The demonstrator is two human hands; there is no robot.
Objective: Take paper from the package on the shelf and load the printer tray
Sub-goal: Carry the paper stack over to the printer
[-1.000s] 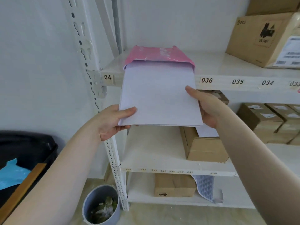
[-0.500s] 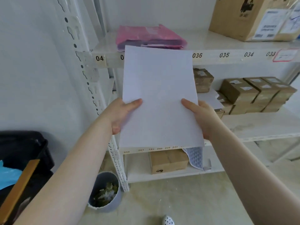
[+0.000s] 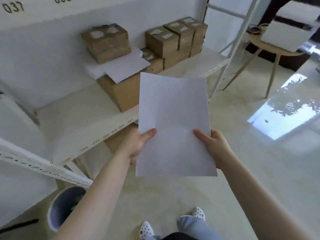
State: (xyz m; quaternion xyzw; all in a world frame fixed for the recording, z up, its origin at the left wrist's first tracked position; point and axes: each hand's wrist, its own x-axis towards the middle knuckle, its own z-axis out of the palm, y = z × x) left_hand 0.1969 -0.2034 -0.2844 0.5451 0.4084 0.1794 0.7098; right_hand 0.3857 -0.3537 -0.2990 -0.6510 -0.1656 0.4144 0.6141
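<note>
Thin paper stack (image 3: 173,122), light, floppy; pinched along side edges near bottom by left hand (image 3: 136,146) and right hand (image 3: 214,146); likely sags, sheets may slide.

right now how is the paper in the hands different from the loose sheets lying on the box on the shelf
The held paper is in the air, gripped at its lower sides by the left hand and right hand; the loose sheets lie on a cardboard box, untouched. The held paper's edges are squared up; the loose sheets are fanned askew, with another box resting on their back part. Both are plain white.
</note>
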